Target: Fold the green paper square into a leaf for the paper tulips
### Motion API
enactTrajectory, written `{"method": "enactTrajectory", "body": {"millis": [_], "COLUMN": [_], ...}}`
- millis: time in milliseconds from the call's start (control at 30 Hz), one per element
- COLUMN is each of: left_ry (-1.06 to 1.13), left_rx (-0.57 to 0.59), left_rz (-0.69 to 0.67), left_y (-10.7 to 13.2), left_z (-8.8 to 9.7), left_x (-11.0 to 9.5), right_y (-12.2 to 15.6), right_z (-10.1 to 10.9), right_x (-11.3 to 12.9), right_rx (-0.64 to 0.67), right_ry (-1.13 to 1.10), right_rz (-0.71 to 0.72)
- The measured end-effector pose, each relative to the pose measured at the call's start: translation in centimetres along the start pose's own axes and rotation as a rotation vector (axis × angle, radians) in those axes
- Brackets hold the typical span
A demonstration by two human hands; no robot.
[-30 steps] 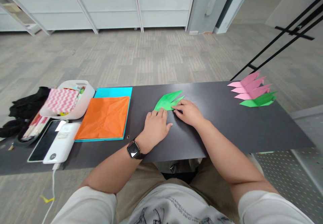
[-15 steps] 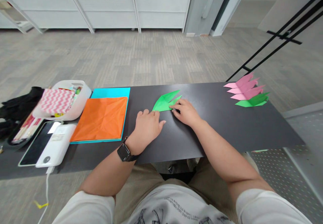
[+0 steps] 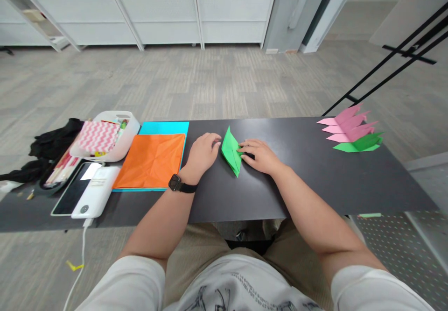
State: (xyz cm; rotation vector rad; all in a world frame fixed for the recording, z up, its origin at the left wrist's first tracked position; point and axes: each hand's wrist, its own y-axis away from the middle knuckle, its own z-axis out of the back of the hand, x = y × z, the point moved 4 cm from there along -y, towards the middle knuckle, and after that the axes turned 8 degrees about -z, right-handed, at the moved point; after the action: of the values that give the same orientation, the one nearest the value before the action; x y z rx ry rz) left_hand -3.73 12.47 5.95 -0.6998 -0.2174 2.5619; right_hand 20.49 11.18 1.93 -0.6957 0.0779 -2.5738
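A folded green paper piece (image 3: 231,152) stands partly on edge on the dark table (image 3: 315,180), its point toward me. My left hand (image 3: 203,151) sits just left of it, fingers curled and touching its upper edge. My right hand (image 3: 261,156) rests on the table at its right side, fingertips pinching the paper's right edge.
A stack of orange paper (image 3: 152,161) over cyan sheets lies to the left. Further left are a white basket (image 3: 105,140) with patterned paper, a phone (image 3: 72,194), a white power bank (image 3: 96,192) and black cloth. Folded pink and green pieces (image 3: 352,131) sit far right.
The green piece has been turned and lifted from lying flat with tips to the right to standing on edge. My left hand moved up and forward to its left side.
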Motion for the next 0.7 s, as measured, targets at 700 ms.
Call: {"method": "enactTrajectory", "body": {"millis": [700], "left_ry": [-0.153], "left_rx": [0.287], "left_rz": [-0.094], "left_y": [0.9], "left_z": [-3.6], "left_x": [-1.2], "right_y": [-0.1], "right_z": [-0.1], "right_x": [0.0], "right_rx": [-0.012], "right_ry": [-0.048], "right_rz": [0.041]}}
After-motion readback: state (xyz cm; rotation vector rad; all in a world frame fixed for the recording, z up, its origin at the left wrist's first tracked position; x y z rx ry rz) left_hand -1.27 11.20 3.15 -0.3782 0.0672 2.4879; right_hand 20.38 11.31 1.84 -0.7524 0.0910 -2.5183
